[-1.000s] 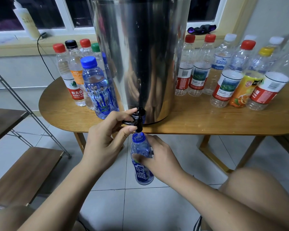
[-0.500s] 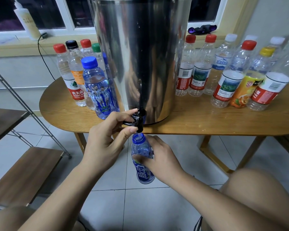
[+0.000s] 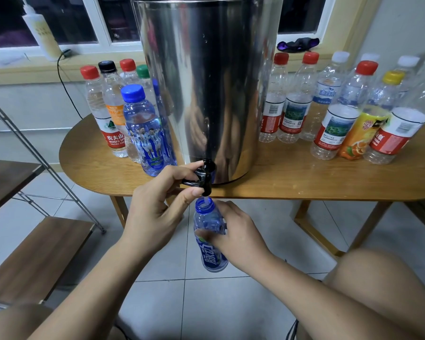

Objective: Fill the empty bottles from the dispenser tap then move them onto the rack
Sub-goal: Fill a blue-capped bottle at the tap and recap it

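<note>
I see a mirror-bright silver dispenser (image 3: 206, 82) with a glossy black tap (image 3: 204, 176). The open bottle (image 3: 210, 244) beneath it is translucent blue, and its label is deep blue with white characters. On the honey-brown, fine-grained table (image 3: 304, 177), a blue-capped bottle (image 3: 142, 128) carries figures in sky-blue and white stripes. A yellow-capped bottle (image 3: 363, 133) is orange with printed orange fruit. A black-capped bottle (image 3: 112, 99) has an orange label. The rack (image 3: 35, 256) has dark brown wood shelves on grey metal. The floor (image 3: 231, 303) is pale grey tile.

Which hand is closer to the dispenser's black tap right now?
Left. The left hand pinches the black tap; the right hand is just below it, holding the uncapped blue bottle.
</note>
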`<state>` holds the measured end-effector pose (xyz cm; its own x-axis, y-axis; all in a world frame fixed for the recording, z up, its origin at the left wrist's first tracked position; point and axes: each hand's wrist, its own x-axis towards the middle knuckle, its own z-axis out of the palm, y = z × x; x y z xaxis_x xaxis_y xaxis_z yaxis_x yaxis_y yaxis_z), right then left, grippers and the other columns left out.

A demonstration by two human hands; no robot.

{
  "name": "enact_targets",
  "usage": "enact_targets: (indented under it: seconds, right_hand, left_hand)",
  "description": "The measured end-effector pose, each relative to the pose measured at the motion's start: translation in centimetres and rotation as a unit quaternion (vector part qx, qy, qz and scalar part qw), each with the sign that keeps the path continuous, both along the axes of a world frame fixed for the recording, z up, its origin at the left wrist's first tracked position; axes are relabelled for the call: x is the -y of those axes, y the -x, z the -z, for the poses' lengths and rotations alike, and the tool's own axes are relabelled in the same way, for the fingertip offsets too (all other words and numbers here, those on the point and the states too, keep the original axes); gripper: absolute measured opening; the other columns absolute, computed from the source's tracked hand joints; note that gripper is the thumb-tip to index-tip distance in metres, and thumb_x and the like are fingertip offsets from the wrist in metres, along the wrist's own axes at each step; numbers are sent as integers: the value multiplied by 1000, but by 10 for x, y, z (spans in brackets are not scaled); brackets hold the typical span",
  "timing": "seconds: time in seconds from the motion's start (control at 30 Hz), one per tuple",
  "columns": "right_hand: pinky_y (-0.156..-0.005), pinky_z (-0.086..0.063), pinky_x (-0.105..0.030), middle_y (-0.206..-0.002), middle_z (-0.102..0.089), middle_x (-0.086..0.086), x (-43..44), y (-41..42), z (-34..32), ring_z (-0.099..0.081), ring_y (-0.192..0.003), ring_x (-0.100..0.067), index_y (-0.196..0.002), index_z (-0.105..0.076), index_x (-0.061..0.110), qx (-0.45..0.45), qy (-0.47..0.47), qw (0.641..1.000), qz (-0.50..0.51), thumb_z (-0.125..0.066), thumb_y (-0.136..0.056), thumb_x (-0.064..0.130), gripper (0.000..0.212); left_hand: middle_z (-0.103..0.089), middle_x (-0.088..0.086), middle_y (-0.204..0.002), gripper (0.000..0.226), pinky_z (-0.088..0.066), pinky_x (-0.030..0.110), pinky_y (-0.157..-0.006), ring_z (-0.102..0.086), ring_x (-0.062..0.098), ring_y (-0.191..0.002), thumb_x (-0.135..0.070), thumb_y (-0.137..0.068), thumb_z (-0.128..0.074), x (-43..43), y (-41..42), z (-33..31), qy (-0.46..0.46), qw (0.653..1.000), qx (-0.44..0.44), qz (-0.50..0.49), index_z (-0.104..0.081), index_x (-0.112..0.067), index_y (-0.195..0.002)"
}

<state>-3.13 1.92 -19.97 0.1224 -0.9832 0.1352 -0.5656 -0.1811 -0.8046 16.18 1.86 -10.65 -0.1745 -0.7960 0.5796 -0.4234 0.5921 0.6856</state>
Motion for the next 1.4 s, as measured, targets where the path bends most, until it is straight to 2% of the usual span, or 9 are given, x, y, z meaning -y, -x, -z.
enact_targets:
  seconds: [0.23, 0.43, 0.6, 0.83, 0.97, 1.2, 1.4]
  right_hand:
    - [-100, -56, -31, -129, -62, 18, 1, 0, 1, -63, -115, -5, -143, -55, 45, 0, -5, 1000, 1, -83, -87, 57, 64]
    - [-101, -56, -31, -129, -61, 18, 2, 0, 3, -62, -115, -5, -145, -53, 45, -8, 0, 1000, 0, -82, -87, 57, 66]
    - [-101, -56, -31, -130, -62, 19, 2, 0, 4, -63, -116, -6, -145, -53, 45, 0, -3, 1000, 2, -82, -88, 58, 65]
    - [-97, -52, -24, -129, -61, 22, 2, 0, 4, -61, -116, -3, -144, -53, 45, 0, -11, 1000, 5, -83, -88, 57, 65]
    - [-97, -53, -24, -129, -61, 21, 2, 0, 3, -62, -117, -5, -144, -55, 43, 3, -17, 1000, 6, -85, -88, 54, 65]
    - [-98, -53, -24, -129, -62, 21, 2, 0, 2, -62, -116, -5, -142, -56, 41, 5, -15, 1000, 9, -85, -87, 51, 63]
    - [-99, -55, -26, -129, -62, 21, 2, 0, 2, -62, -117, -5, -142, -56, 42, 6, -16, 1000, 9, -85, -87, 51, 64]
  left_hand:
    - [-70, -19, -140, 27, -62, 45, -82, -77, 9, -104, -35, -102, -70, 1, 0, 0, 3, 1000, 2, 2, -68, -10, -114]
    - [-69, -20, -140, 27, -61, 50, -79, -78, 13, -100, -37, -103, -68, 0, -1, 0, 5, 1000, 4, 4, -68, -13, -114]
    - [-71, -17, -139, 23, -62, 53, -79, -78, 12, -103, -29, -102, -71, 1, 0, 0, 1, 1000, -3, 5, -69, -9, -113]
    - [-71, -15, -140, 29, -62, 50, -84, -77, 13, -107, -35, -102, -69, 1, -1, 0, 4, 1000, -6, 12, -69, -9, -113]
    - [-71, -15, -139, 29, -63, 48, -87, -77, 14, -108, -37, -102, -69, 1, -1, 1, 4, 1000, -7, 10, -69, -10, -113]
    - [-71, -17, -139, 29, -62, 52, -81, -78, 15, -104, -38, -101, -69, 2, -1, 1, 4, 1000, -5, 7, -69, -11, -112]
    - [-71, -16, -139, 28, -62, 50, -82, -78, 13, -104, -36, -102, -70, 2, -1, 1, 6, 1000, -5, 6, -69, -10, -112]
